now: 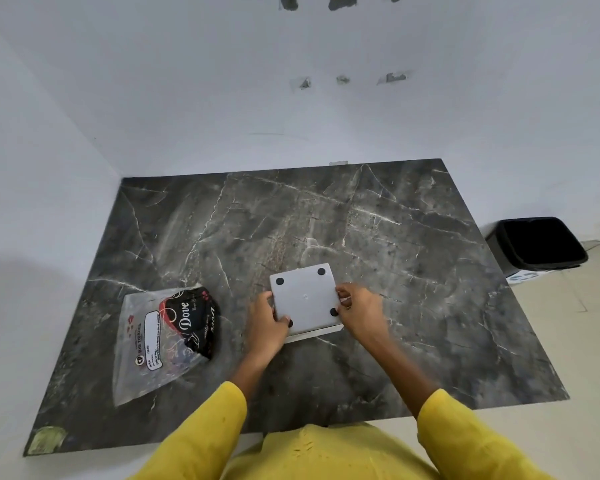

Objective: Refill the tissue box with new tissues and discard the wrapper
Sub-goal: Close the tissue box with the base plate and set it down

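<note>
A square grey tissue box lies upside down on the dark marble table, its flat bottom with black round feet facing up. My left hand grips its near-left corner. My right hand holds its right edge with the fingers curled on the side. A white rim shows under the box at its near edge. To the left lies a clear plastic wrapper with a black and red Dove tissue pack inside; neither hand touches it.
A black open bin stands on the floor past the table's right edge. White walls close the far and left sides. A patch of greenish tape sits at the table's near-left corner.
</note>
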